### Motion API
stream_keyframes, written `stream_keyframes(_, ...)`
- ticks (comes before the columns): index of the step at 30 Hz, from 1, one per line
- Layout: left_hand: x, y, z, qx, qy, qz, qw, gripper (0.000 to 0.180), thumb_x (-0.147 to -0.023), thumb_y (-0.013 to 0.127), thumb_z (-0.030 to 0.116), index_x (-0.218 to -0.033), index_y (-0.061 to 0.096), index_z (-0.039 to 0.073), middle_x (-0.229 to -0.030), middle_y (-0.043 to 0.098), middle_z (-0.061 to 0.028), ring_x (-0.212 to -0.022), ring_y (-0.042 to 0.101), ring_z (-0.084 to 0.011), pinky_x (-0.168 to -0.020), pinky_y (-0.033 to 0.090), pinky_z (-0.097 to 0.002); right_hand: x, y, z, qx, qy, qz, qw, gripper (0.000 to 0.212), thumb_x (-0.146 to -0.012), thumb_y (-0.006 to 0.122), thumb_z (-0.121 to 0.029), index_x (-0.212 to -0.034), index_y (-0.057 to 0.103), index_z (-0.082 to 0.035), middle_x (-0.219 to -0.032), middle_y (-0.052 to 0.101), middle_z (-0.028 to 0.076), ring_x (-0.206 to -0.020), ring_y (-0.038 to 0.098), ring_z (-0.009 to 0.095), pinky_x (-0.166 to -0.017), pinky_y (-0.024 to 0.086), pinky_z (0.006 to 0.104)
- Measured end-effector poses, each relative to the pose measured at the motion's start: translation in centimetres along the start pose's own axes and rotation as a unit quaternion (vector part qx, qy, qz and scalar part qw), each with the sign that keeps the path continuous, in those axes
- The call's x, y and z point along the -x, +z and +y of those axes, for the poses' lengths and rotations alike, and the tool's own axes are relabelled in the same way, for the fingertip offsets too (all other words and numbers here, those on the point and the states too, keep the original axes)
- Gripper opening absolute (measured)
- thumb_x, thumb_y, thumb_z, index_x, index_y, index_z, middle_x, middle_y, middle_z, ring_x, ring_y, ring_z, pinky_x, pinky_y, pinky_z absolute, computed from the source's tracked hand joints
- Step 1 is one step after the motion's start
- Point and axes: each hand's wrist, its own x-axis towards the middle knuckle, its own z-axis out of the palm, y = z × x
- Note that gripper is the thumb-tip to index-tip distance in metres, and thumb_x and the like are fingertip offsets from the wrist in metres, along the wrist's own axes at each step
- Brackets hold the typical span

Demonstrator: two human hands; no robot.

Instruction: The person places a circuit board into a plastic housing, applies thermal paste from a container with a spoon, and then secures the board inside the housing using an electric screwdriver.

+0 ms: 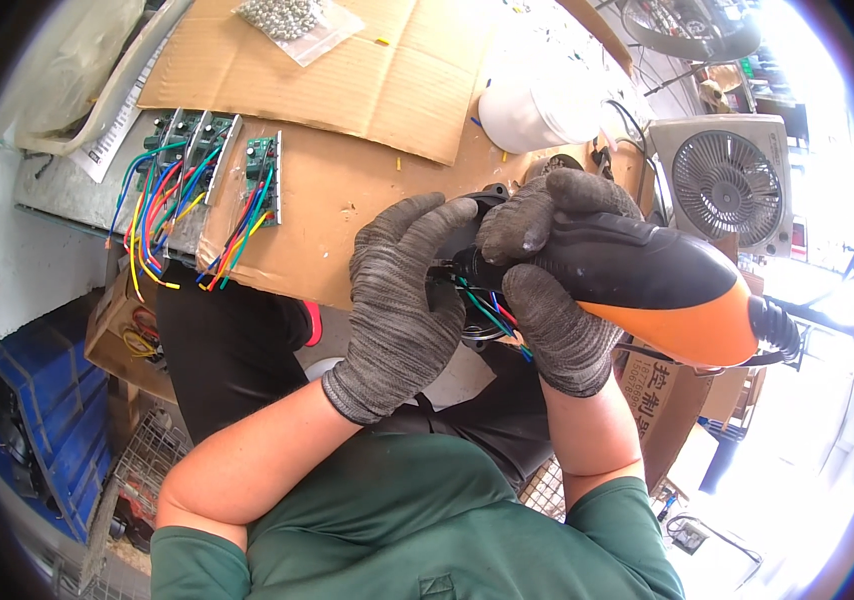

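My right hand (562, 320), in a grey knitted glove, wraps round a black and orange corded power tool (682, 280), which looks like an electric screwdriver. The tool lies nearly level, its cord end to the right and its front end pointing left. My gloved left hand (397, 295) curls round a black part (490, 194) at the table's near edge. Most of that part is hidden by my fingers and the tool's front end. Green, blue and red wires (492, 318) hang below it. Where the tool's tip meets the part cannot be seen.
Several green circuit boards with coloured wires (192, 150) lie at the left. Cardboard (347, 90) covers the table, with a bag of small metal balls (282, 18) on it. A white tub (537, 112) and a fan (727, 180) stand right. Blue crates (47, 410) are lower left.
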Motion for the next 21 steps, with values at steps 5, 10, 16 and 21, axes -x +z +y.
stream_keyframes(5, 0.0, -0.2, 0.0, 0.002, -0.001, 0.002, 1.000, 0.069, -0.065, 0.057, -0.011, -0.131, 0.064, 0.009, -0.130, 0.061, -0.0182, -0.120, 0.056, -0.0395, -0.107, 0.044, -0.0496, 0.3, 1.1, -0.4, 0.025, 0.036, 0.025, 0.999, 0.069, -0.080, 0.084, -0.003, -0.140, 0.050, -0.005, -0.098, 0.058, 0.005, -0.098, 0.062, 0.022, -0.095, 0.053, 0.0407)
stream_keyframes(10, -0.2, -0.2, -0.2, -0.010, 0.009, -0.016, 1.000, 0.069, -0.066, 0.057, -0.010, -0.132, 0.063, 0.009, -0.131, 0.060, -0.0179, -0.121, 0.055, -0.0393, -0.108, 0.043, -0.0494, 0.0, 0.1, 0.3, -0.035, -0.003, -0.025, 0.999, 0.066, -0.083, 0.075, 0.010, -0.143, 0.050, 0.000, -0.102, 0.065, 0.008, -0.099, 0.065, 0.018, -0.088, 0.055, 0.0316)
stream_keyframes(16, -0.4, -0.8, 1.0, -0.028, 0.024, -0.022, 0.999, 0.069, -0.067, 0.055, -0.010, -0.133, 0.061, 0.009, -0.134, 0.058, -0.0192, -0.123, 0.052, -0.0391, -0.109, 0.042, -0.0484, -0.6, -2.2, -0.8, 0.004, -0.139, -0.046, 0.989, 0.067, -0.081, 0.080, -0.009, -0.142, 0.051, -0.004, -0.093, 0.058, 0.004, -0.088, 0.060, 0.022, -0.080, 0.053, 0.0390)
stream_keyframes(21, -0.4, -0.9, 1.1, -0.007, 0.022, -0.043, 0.999, 0.070, -0.068, 0.052, -0.010, -0.136, 0.059, 0.007, -0.135, 0.055, -0.0198, -0.126, 0.050, -0.0374, -0.112, 0.041, -0.0453, 1.0, -4.3, -2.2, -0.023, -0.124, 0.005, 0.992, 0.064, -0.079, 0.085, -0.003, -0.135, 0.055, -0.008, -0.097, 0.061, 0.006, -0.094, 0.064, 0.021, -0.090, 0.054, 0.0374)
